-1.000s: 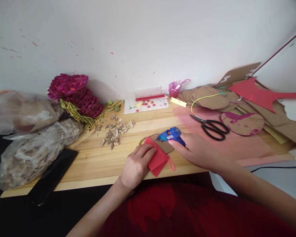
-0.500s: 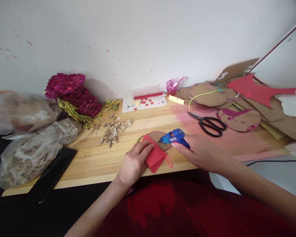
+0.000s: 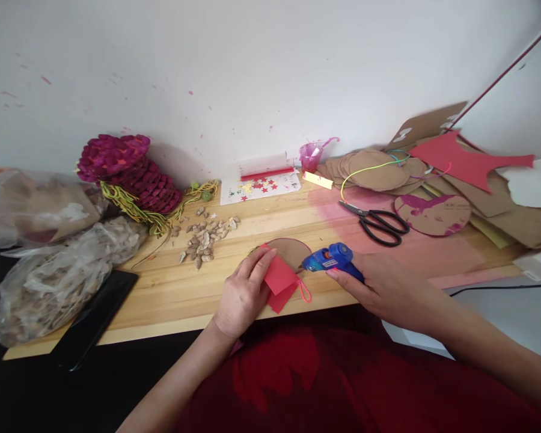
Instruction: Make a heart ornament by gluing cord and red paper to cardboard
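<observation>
My left hand (image 3: 246, 291) is closed on a folded piece of red paper (image 3: 279, 275), its fingers over the paper's left edge. Under the paper lies a round cardboard disc (image 3: 293, 249), partly covered. A small red cord loop (image 3: 305, 291) sticks out at the paper's lower right. In my right hand (image 3: 379, 282) is a blue glue gun (image 3: 331, 260), gripped by its handle. Its nozzle points left, close to the disc's right edge. Black-handled scissors (image 3: 379, 225) lie beyond my right hand, blades toward the left.
Shells (image 3: 205, 240) are scattered left of the middle. A plastic bag of shells (image 3: 58, 282) and a black phone (image 3: 94, 319) lie at the left, near a magenta pine-cone-like object (image 3: 130, 174). Cardboard discs (image 3: 374, 174) and a red paper cutout (image 3: 469, 159) lie at the back right.
My right hand has drawn the glue gun rightward and slightly down, away from the red paper. More of the cardboard disc shows. My left hand stays on the paper.
</observation>
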`<state>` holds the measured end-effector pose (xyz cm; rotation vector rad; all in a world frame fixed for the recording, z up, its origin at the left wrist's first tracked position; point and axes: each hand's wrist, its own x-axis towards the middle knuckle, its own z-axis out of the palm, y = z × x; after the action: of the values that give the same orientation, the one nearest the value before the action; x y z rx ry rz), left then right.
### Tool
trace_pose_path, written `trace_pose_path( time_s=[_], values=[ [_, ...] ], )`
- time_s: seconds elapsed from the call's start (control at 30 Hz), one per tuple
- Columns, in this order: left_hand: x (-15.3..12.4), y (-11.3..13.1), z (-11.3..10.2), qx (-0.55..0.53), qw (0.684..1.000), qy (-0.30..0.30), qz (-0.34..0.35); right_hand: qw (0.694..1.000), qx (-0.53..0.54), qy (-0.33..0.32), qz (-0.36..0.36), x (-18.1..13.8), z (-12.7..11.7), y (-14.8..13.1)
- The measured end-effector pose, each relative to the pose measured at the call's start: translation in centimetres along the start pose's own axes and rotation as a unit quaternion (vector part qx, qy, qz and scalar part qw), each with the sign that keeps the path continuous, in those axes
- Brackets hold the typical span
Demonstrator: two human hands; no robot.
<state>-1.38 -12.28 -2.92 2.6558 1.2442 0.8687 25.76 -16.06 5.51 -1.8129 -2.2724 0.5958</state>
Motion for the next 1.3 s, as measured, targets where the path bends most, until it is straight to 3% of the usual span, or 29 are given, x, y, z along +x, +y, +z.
trace_pose_path(
  time_s=[0.27,0.47,0.63,0.73,0.8,0.87,1.0,1.1,1.17,1.3],
  values=[
    [0.4,0.7,0.1,0.001,0.999,0.041,-0.031,1.000,0.017,-0.013,0.015,-0.5,0.0,0.2],
    [0.4,0.3,0.2,0.024,0.998,-0.027,0.048,0.998,0.039,-0.039,0.013,-0.1,-0.5,-0.1],
    [0.5,0.5,0.3,0.110,0.989,-0.085,0.041,0.997,0.058,-0.040,0.022,-0.3,-1.5,0.1],
    [0.6,0.6,0.3,0.148,0.980,-0.131,0.038,0.987,0.145,-0.019,0.069,-0.8,-1.9,1.6],
    [0.6,0.7,0.1,0.163,0.973,-0.161,0.035,0.959,0.261,-0.032,0.106,-1.1,-1.5,3.0],
    [0.8,0.9,-0.1,0.170,0.967,-0.187,0.030,0.906,0.406,-0.046,0.106,-1.2,-0.5,4.2],
    [1.2,1.6,-0.7,0.172,0.961,-0.215,0.019,0.739,0.659,-0.010,0.136,-0.7,2.0,4.7],
    [1.5,2.1,-1.1,0.176,0.957,-0.228,0.023,0.632,0.756,0.001,0.173,0.1,2.8,3.4],
    [1.6,2.3,-1.2,0.176,0.956,-0.231,0.032,0.594,0.779,0.003,0.199,0.7,3.1,2.4],
    [1.7,2.5,-1.2,0.172,0.959,-0.222,0.047,0.578,0.793,0.004,0.191,1.9,3.7,1.0]
  ],
)
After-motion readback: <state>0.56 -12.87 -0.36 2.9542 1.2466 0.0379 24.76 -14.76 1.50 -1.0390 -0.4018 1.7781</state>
